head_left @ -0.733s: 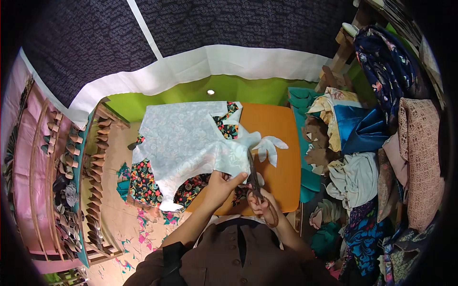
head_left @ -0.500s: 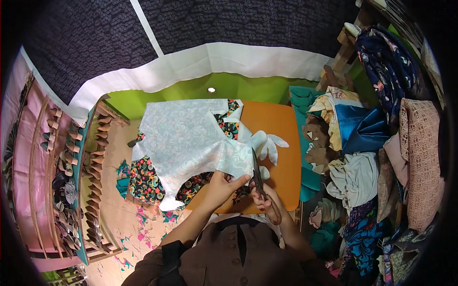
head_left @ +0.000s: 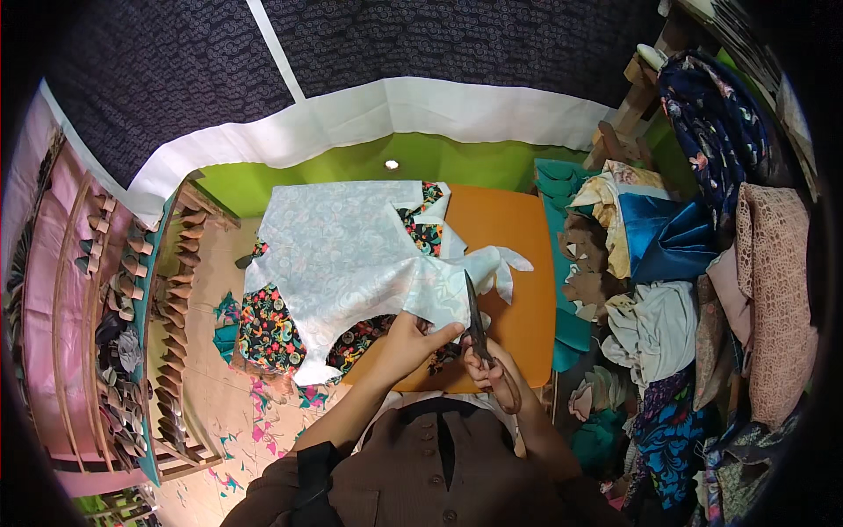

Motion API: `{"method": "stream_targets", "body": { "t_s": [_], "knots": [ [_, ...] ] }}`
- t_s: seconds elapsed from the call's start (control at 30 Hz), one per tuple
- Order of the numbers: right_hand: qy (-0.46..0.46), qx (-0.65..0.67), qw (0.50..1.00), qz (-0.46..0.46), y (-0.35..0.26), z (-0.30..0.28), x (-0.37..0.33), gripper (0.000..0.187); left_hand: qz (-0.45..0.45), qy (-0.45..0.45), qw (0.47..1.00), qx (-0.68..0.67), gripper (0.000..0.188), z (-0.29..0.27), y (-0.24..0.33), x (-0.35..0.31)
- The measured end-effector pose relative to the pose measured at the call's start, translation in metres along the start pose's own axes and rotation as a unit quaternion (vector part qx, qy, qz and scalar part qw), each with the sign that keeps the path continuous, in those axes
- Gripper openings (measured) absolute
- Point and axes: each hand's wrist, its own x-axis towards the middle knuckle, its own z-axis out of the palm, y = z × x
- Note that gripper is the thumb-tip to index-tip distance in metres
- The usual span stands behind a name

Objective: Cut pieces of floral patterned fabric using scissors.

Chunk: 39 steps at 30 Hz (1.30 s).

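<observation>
Nearest us, our right hand (head_left: 483, 371) is wrapped round the handles of the dark scissors (head_left: 478, 329), whose blades point away from us and look nearly together (we cannot tell if any cloth sits between them). Just beside it, our left hand (head_left: 408, 342) pinches the near edge of the pale cloth (head_left: 338, 237), thumb toward the blades. To cut well, we would draw that edge gently taut, set the thumb well clear of the cutting line, and take long, even strokes.

Further off, the pale cloth spreads over the left part of the orange surface (head_left: 509, 220), with flowery black cloth (head_left: 270, 327) showing at its edges. Its narrow end (head_left: 516, 261) curls out beyond the blades, so we should let it lie loose, lest it tug the cut crooked.
</observation>
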Motion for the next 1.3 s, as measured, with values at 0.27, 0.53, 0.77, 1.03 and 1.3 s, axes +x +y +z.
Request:
{"method": "stream_targets", "body": {
  "t_s": [0.27, 0.53, 0.77, 1.03, 1.3],
  "knots": [
    [-0.020, -0.116, 0.984, -0.136, 0.004, -0.005, -0.001, 0.058, -0.007, -0.031, 0.999, 0.035, 0.039, -0.008, 0.007, 0.004],
    [0.035, -0.064, 0.995, 0.073, -0.017, 0.000, -0.004, 0.029, -0.032, -0.095, 0.992, 0.079, 0.049, -0.025, 0.000, 0.003],
    [-0.018, -0.076, 0.997, -0.003, -0.009, -0.011, -0.007, 0.036, -0.044, -0.116, 0.991, 0.054, 0.048, -0.028, 0.008, 0.002],
    [0.005, 0.021, 0.992, 0.126, -0.023, -0.007, -0.008, 0.030, -0.060, -0.167, 0.977, 0.120, 0.045, -0.038, 0.019, 0.003],
    [0.018, 0.014, 0.994, 0.105, -0.012, 0.000, 0.004, 0.025, -0.046, -0.156, 0.979, 0.123, 0.049, -0.036, 0.018, 0.000]
  ]
}}
